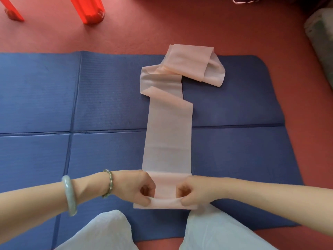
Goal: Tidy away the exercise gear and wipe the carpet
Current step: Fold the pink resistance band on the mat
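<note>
Together, the left hand and right hand pinch the near end of the pink stretch band, one at each side edge, fingers curled inward, knuckles facing each other, wrists level. Between the two grips the end is folded over. Beyond them the band runs flat across the blue mat to a loose crumpled heap at the mat's far edge, partly on the red carpet. A green bangle and bead bracelet ring the left forearm.

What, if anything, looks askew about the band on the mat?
The pink band runs straight from the left hand and right hand pinching its near end, but its far end is crumpled and twisted, overhanging the blue mat onto the red carpet.
</note>
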### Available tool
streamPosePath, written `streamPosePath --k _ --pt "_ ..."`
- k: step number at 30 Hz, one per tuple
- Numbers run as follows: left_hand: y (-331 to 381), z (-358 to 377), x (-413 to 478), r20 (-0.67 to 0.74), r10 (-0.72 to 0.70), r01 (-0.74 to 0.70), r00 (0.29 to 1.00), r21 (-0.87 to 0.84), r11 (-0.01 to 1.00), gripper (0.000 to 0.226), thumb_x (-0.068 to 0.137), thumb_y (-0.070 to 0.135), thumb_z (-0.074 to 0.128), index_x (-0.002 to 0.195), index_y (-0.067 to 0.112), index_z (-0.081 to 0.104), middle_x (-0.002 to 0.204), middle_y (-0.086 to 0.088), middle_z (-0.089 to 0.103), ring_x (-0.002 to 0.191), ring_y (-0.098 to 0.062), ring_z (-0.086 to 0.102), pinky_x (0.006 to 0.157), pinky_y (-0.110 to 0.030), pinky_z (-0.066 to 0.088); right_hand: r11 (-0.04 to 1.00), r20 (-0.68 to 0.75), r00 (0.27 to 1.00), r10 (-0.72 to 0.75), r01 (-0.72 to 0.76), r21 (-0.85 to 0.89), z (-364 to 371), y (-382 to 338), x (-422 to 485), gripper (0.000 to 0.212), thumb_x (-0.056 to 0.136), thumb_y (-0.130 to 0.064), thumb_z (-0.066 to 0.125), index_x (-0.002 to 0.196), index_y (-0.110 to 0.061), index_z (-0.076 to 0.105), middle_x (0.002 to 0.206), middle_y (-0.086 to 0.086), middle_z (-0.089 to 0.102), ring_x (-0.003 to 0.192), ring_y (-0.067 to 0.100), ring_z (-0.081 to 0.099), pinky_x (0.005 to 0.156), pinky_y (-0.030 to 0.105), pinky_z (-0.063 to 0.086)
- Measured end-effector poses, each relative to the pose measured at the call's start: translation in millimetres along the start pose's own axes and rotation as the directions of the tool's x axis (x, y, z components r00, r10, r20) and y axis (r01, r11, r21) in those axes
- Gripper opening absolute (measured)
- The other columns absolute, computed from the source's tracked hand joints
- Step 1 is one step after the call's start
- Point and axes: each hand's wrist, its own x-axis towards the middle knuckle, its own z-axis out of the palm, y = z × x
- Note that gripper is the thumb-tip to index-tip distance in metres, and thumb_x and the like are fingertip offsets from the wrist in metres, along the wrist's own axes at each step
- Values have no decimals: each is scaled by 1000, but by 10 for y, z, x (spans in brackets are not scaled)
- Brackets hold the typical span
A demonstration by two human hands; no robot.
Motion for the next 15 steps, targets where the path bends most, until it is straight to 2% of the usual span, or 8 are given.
streamPosePath --k 2,3,5,8,9,11,13,15 --pt "0 -52 -32 23 -41 44 999 -179 983 8 81 18 61 76 24 64 60 18 56 55 2 50 55 -11 38 997 2 1000 28 -28 71 -123 4 -6 10 84 -19 54 82 -26 60 74 -13 55 69 6 50 61 18 42" --pt "-21 -112 -37 -29 -64 55 998 -238 970 13 81 17 61 73 27 62 62 17 58 57 0 52 56 -13 40 993 -40 998 43 -38 116 -208 16 7 11 85 -17 54 80 -24 61 72 -13 55 66 5 49 57 15 41" --pt "-83 -261 -7 -229 -140 78 963 -260 963 16 84 20 60 73 31 61 68 13 62 60 -7 59 59 -18 47 963 -143 987 79 -38 267 -413 59 50 10 87 -12 55 83 -17 63 73 -8 56 65 4 51 56 13 42" --pt "-167 -501 101 -460 -225 164 859 -170 972 9 88 28 56 84 28 64 79 11 64 67 -5 59 63 -19 48 895 -293 947 134 12 446 -698 146 192 12 88 -8 56 96 -7 65 92 5 65 85 17 62 80 32 54" --pt "-191 -562 162 -501 -247 194 830 -155 969 10 88 29 55 89 26 65 84 10 65 71 -6 58 63 -19 45 906 -366 918 154 17 423 -781 172 255 14 88 -9 57 99 -7 66 97 6 66 91 20 63 83 35 54" --pt "-239 -644 288 -581 -302 240 756 -183 953 19 89 29 55 103 21 64 98 3 66 82 -12 56 69 -23 40 949 -551 814 185 -2 315 -923 196 372 18 87 -12 59 104 -11 65 105 6 66 98 20 62 79 30 51" --pt "-271 -673 382 -689 -323 258 649 -200 945 34 89 29 56 120 14 55 114 -5 59 100 -20 54 82 -27 40 975 -688 701 187 -49 215 -1020 182 444 30 86 -15 58 116 -13 59 116 7 60 104 19 56 80 25 42" --pt "-273 -659 416 -776 -261 263 574 -127 956 47 88 28 60 128 9 45 126 -10 48 114 -28 47 95 -31 36 989 -730 667 150 -96 116 -1035 155 458 48 85 -16 55 132 -14 44 130 8 46 120 23 42 92 28 37"
